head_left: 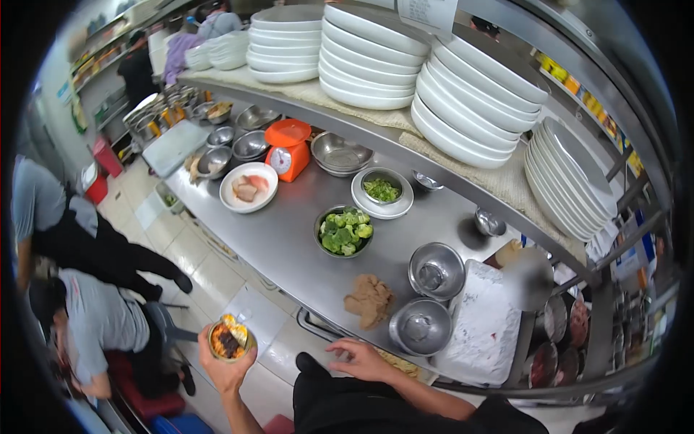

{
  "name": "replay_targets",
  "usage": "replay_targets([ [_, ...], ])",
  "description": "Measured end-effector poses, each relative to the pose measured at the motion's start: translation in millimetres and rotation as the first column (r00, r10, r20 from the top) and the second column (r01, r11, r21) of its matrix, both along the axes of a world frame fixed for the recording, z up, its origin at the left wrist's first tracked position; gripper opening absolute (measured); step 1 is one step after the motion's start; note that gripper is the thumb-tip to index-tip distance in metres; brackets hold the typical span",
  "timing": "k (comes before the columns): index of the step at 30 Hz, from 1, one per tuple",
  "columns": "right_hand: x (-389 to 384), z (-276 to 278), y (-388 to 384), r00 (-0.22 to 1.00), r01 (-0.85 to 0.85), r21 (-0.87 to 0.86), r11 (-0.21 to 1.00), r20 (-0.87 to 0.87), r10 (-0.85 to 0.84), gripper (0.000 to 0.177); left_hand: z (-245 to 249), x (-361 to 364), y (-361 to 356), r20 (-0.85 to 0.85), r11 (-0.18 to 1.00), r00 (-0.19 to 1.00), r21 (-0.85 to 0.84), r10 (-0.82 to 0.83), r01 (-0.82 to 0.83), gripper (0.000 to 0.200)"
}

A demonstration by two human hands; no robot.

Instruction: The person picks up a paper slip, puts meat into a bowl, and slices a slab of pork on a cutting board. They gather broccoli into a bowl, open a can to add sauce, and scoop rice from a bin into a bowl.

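Note:
My left hand (225,372) is wrapped round a small round cup of food (228,340) with orange pieces, something white and yellow, and a dark topping. It holds the cup out over the floor, left of the counter. My right hand (359,360) hangs in front of the counter's near edge, its fingers apart and slightly bent with nothing in them. On the steel counter (289,253), the nearest thing to it is a tan, lumpy heap (369,300), perhaps a crumpled cloth or meat. Beside that stand two steel bowls (421,327).
A broccoli bowl (345,233), chopped greens (382,189), a plate of meat (249,188) and an orange scale (288,152) stand farther back. A white-dusted tray (481,325) lies right. Stacked plates (369,61) line the overhead shelf. Two people (101,318) are at the left.

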State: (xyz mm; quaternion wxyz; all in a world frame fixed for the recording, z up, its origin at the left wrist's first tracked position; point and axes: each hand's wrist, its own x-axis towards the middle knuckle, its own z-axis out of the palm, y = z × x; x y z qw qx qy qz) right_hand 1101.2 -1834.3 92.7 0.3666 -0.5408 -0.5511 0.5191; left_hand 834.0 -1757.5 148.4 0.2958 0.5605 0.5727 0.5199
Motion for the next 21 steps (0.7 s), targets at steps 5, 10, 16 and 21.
replay_targets([
  [5, -61.5, -57.4, 65.2, 0.930, 0.181, 0.169, 0.969, 0.290, -0.225, 0.033, 8.3, -52.3, 26.6, -0.125, 0.999, 0.991, -0.013, -0.036, 0.034, 0.072],
  [10, -85.5, -63.7, 111.5, 0.931, 0.183, 0.191, 0.964, 0.281, -0.232, 0.034, -4.5, -83.0, 48.5, -0.146, 0.998, 0.987, 0.005, -0.068, 0.070, 0.070],
  [16, -102.8, -62.6, 155.3, 0.939, 0.282, 0.197, 0.939, 0.142, -0.312, 0.029, -7.1, -76.5, 102.7, 0.027, 0.985, 0.993, -0.125, -0.113, 0.116, 0.069],
  [21, -101.6, -56.6, 192.2, 0.894, 0.411, 0.211, 0.887, 0.097, -0.437, 0.026, -13.2, -83.4, 189.8, -0.008, 0.985, 0.985, 0.041, -0.170, 0.170, 0.072],
])
